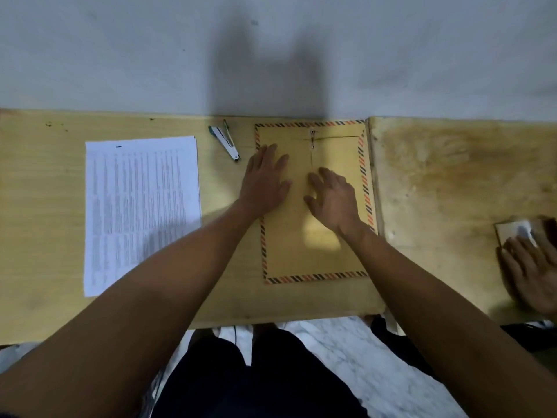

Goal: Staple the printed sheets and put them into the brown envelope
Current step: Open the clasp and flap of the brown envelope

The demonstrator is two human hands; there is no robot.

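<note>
Wooden desk [54, 206], both hands [265, 179] flat on striped-edged brown envelope [301, 254], printed sheets [141, 212] left

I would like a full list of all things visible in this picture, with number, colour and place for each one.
printed sheets: one stack, white with dark print, flat on the left part of the desk
stapler: one, white and green, near the desk's far edge, between the sheets and the envelope
brown envelope: one, brown with an orange and dark striped border, flat at the desk's middle, flap end away from the person
desk: one, light wood, against the wall
second tabletop: one, worn yellowish wood, on the right
another person's hand: one, at the right edge, resting on a small white thing
left hand: one, flat on the envelope's upper left
right hand: one, on the envelope's middle
</note>
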